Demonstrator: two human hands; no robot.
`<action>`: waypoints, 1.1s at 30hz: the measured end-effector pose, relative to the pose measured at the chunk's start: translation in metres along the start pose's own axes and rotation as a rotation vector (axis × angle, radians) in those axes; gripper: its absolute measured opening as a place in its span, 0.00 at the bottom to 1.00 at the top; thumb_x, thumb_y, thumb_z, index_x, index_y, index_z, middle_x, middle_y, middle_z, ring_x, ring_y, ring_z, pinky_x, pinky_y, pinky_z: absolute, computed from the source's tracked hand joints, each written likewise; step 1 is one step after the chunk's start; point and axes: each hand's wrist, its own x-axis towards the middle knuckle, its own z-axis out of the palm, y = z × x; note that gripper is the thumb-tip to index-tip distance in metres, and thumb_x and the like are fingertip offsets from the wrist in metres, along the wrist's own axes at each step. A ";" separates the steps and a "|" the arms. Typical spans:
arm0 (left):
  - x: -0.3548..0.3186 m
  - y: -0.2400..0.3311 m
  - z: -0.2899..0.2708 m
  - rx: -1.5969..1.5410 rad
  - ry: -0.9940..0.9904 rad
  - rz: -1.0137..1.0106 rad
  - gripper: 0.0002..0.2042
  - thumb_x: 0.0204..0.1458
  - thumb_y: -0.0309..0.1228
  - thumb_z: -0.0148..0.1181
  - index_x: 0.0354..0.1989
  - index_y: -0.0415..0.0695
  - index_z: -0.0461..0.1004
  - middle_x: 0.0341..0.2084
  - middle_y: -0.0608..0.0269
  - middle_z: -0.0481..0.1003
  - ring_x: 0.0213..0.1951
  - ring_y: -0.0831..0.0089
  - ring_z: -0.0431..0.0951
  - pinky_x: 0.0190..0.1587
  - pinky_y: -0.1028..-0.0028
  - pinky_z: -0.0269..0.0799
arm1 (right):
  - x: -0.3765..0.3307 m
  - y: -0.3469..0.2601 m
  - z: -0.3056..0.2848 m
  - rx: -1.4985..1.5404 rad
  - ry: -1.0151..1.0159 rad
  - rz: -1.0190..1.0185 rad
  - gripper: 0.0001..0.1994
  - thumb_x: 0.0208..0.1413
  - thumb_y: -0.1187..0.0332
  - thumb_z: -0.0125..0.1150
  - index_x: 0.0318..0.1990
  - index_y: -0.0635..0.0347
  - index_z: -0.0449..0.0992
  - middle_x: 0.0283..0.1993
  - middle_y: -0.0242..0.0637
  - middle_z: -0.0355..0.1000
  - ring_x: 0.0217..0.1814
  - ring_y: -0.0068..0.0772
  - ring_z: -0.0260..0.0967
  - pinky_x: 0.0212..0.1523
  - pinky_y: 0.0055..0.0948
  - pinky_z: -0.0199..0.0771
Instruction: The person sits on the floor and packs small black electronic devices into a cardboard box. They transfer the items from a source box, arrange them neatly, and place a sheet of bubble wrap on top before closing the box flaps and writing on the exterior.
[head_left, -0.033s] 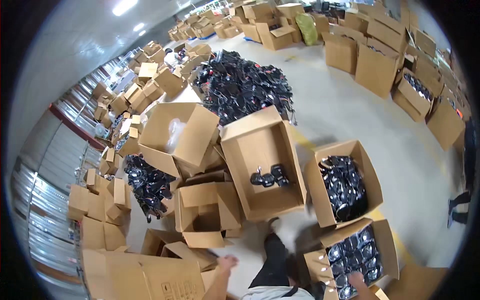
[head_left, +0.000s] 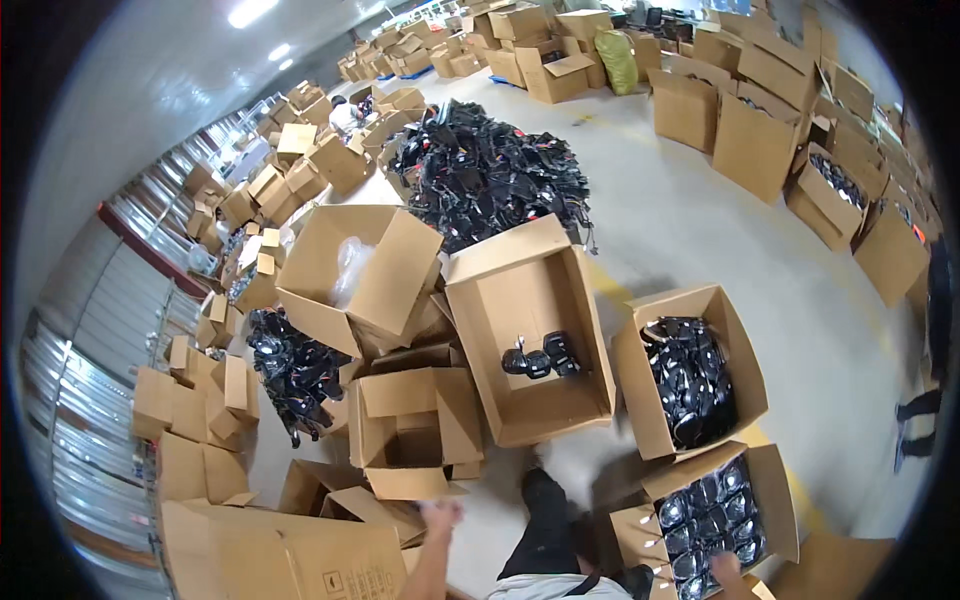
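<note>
My right hand reaches down over the near edge of an open carton at the lower right. Inside it, shiny black rounded items in clear plastic lie in rows, some with small white tags. That hand's fingertips are against the items, and whether they grip one is hard to see. My left hand hovers just below the front flap of an open, mostly bare carton. Motion smears its fingers. Ahead, a larger open carton contains a few black rounded items.
Another carton of black plastic-wrapped items stands beyond the right one. A large black heap lies at the back, a smaller black pile to the left. Cartons crowd the left side. At far right, a person's legs show.
My left hand has moved a little left and up toward the carton flap. The right hand has shifted slightly right and down over the wrapped items.
</note>
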 end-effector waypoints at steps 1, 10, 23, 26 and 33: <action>0.026 0.062 -0.004 0.001 0.057 0.154 0.06 0.63 0.25 0.54 0.33 0.39 0.74 0.21 0.60 0.77 0.21 0.74 0.75 0.20 0.73 0.71 | -0.030 0.020 -0.015 0.016 0.017 0.207 0.18 0.59 0.54 0.56 0.30 0.58 0.84 0.34 0.46 0.82 0.38 0.46 0.80 0.38 0.49 0.77; 0.435 0.499 -0.096 0.111 0.319 0.919 0.13 0.63 0.34 0.61 0.42 0.33 0.79 0.26 0.60 0.80 0.27 0.75 0.77 0.34 0.73 0.75 | 0.034 -0.340 -0.042 0.267 -0.137 0.404 0.17 0.59 0.56 0.56 0.29 0.58 0.83 0.34 0.46 0.81 0.37 0.47 0.80 0.37 0.49 0.77; 0.741 0.450 -0.114 1.675 -0.350 0.352 0.20 0.51 0.41 0.69 0.46 0.37 0.83 0.48 0.40 0.81 0.51 0.43 0.81 0.55 0.52 0.78 | 0.169 -0.753 -0.063 0.510 -0.418 0.252 0.15 0.59 0.58 0.56 0.29 0.56 0.83 0.34 0.47 0.81 0.36 0.48 0.80 0.36 0.49 0.78; 0.720 0.497 -0.089 1.439 -0.320 0.450 0.12 0.53 0.33 0.61 0.39 0.38 0.84 0.42 0.40 0.81 0.47 0.44 0.82 0.49 0.55 0.79 | 0.130 -0.714 -0.080 0.451 -0.397 0.368 0.14 0.59 0.59 0.56 0.29 0.56 0.83 0.34 0.47 0.81 0.36 0.49 0.80 0.36 0.49 0.78; 0.610 0.626 -0.157 0.721 0.200 1.008 0.14 0.62 0.33 0.54 0.30 0.35 0.76 0.25 0.43 0.75 0.29 0.52 0.77 0.36 0.58 0.72 | -0.002 -0.555 -0.105 0.245 -0.502 0.363 0.14 0.59 0.60 0.56 0.28 0.56 0.82 0.33 0.48 0.81 0.35 0.49 0.80 0.36 0.49 0.78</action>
